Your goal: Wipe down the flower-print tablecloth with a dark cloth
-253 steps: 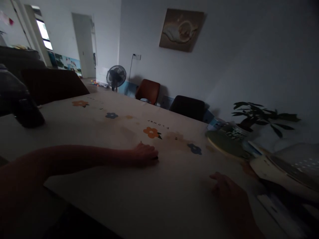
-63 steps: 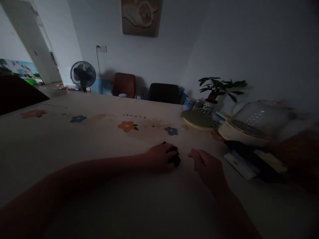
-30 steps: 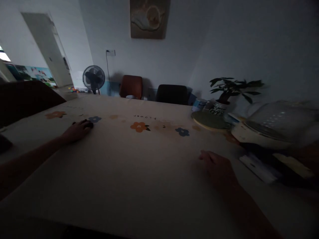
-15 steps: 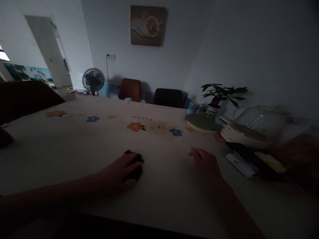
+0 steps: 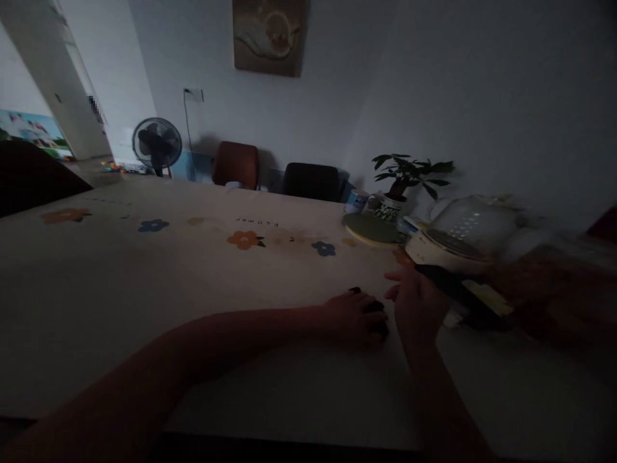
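Beneath the fingers of my left hand (image 5: 349, 315) is a small black cloth (image 5: 375, 307), pressed flat against the pale tablecloth (image 5: 270, 386); the palm covers much of it. My left arm reaches across the table toward the right. Close beside it, my right hand (image 5: 417, 299) is slightly raised, its visible fingers loosely apart and pointing left, with nothing seen in them. Just behind the right hand lies a dark flat item (image 5: 457, 289) with something yellowish on it, partly hidden.
A round green mat (image 5: 373, 229), a potted plant (image 5: 388, 207), a mug (image 5: 357, 200) and a white pot-like appliance (image 5: 438, 253) crowd the far right of the table. Chairs (image 5: 236, 164) and a fan (image 5: 157, 145) stand beyond the far edge.
My left hand has slid the black cloth to the right, close to my right hand. My right hand has shifted right toward the dark flat item. The view has turned slightly right.
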A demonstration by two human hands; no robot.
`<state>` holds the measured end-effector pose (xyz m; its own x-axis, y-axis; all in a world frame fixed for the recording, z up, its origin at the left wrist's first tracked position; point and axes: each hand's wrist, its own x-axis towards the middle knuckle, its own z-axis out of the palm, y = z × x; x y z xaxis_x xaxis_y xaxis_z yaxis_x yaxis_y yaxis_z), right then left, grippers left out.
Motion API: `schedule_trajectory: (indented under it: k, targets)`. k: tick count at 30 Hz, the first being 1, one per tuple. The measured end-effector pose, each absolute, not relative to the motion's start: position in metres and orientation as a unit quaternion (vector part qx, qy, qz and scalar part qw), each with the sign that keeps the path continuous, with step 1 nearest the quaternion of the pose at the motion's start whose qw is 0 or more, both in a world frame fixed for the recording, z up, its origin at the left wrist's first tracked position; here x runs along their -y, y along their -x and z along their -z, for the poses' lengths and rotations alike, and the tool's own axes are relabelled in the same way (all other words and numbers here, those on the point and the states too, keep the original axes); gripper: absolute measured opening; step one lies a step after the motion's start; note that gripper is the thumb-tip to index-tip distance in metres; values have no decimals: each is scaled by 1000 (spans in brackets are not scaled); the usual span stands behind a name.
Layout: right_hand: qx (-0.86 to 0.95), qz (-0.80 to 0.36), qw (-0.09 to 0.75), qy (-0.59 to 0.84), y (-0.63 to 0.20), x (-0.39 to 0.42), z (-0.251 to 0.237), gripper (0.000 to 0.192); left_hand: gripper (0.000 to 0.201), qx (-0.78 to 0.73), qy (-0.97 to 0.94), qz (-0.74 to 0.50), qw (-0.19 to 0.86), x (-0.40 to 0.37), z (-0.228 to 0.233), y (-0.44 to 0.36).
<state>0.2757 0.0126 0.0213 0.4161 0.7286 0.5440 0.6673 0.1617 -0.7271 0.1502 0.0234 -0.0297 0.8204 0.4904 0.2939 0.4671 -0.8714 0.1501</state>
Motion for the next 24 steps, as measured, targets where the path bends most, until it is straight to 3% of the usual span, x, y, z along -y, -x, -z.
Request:
schedule_trajectory:
  k: [6,12,19,24]
  targets:
    - [585,15,498,641,-279,-13,-20,49,52,-372,-913,-144,83,-77,27,-190]
    - [583,-10,500,640,-277,-12,-20,50,62,-453,-874,-144,105,-121,29,-188]
    - [575,-32,484,658,-277,-16,-16,51,57,-442,-882,-138,86,-112,32,-166]
    - [570,-47,489,658,-276,-17,-14,47,58,-453,-881,-106,82,-95,25,-108]
